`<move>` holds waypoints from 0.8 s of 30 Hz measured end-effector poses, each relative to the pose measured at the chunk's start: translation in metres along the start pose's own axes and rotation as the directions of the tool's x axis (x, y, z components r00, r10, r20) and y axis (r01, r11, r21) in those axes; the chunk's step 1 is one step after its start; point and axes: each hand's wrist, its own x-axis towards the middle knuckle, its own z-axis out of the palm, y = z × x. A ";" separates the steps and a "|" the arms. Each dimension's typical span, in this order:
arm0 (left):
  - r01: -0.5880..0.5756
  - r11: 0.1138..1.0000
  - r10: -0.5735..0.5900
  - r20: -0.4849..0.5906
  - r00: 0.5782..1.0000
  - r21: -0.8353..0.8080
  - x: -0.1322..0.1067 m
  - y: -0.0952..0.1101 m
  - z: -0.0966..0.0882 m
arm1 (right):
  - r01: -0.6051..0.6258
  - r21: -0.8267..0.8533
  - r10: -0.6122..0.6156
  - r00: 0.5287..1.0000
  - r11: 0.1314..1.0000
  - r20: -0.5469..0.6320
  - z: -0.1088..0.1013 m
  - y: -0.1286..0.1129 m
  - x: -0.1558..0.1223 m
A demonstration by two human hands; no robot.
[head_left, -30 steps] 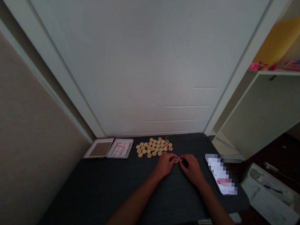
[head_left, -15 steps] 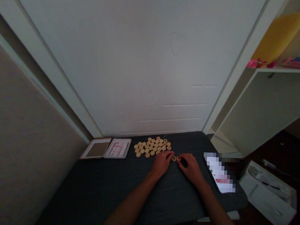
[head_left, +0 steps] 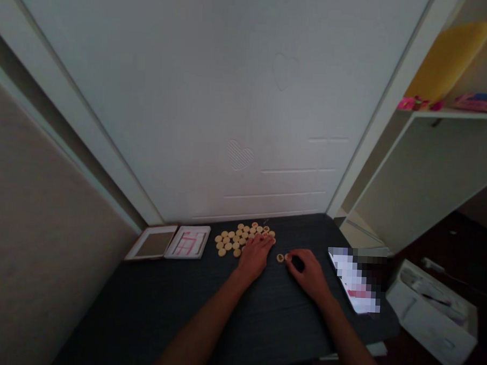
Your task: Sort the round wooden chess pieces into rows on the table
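Flat round wooden game pieces (head_left: 228, 246), mostly plain side up, lie bunched on the dark table; a few at the right of the bunch show red or dark markings. My left hand (head_left: 256, 255) rests over the right part of this bunch, fingers stretched forward and covering several pieces. Apart from them, a piece with a dark mark (head_left: 280, 258) lies on the table. Touching its right side is another round game piece (head_left: 287, 257), held at the edge between the thumb and fingers of my right hand (head_left: 309, 270).
An open flat box (head_left: 206, 244) with red lines on its inside lies at the table's back left. A phone (head_left: 352, 284) with a blurred screen is near the right edge. A white panel (head_left: 189, 121) rises behind the dark table (head_left: 153, 307). A white carton (head_left: 431, 320) stands lower right.
My left hand has moved left and away from the dark-marked piece, onto the bunch, with its fingers stretching out. My right hand stays at its piece. The view has shifted slightly.
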 end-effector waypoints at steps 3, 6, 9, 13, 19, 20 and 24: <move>-0.017 0.999 0.017 0.020 1.000 0.028 -0.003 0.001 0.001 | -0.001 0.005 0.001 1.000 1.000 -0.001 0.000 0.000 0.000; -0.030 0.999 0.029 0.023 0.999 0.039 -0.005 0.003 -0.002 | 0.001 0.012 -0.001 1.000 1.000 -0.010 -0.001 0.000 0.001; -0.021 0.999 0.021 0.010 1.000 0.043 -0.006 0.006 -0.004 | -0.001 0.013 0.002 1.000 1.000 -0.023 -0.002 0.000 0.001; 0.005 0.999 -0.004 -0.013 1.000 0.034 -0.003 0.008 -0.002 | -0.001 0.006 0.001 0.999 1.000 -0.032 -0.002 -0.001 0.001; 0.035 0.998 -0.038 -0.060 0.997 -0.045 -0.001 0.009 0.000 | -0.007 0.010 0.007 1.000 1.000 -0.026 -0.003 -0.002 0.002; 0.037 0.997 -0.042 -0.070 0.997 -0.067 -0.002 0.009 0.000 | -0.008 0.010 0.008 0.999 1.000 -0.032 -0.002 -0.002 0.002; 0.054 0.984 -0.074 -0.114 0.991 -0.171 -0.004 0.010 -0.003 | -0.013 0.009 0.013 0.999 1.000 -0.046 -0.002 0.000 0.001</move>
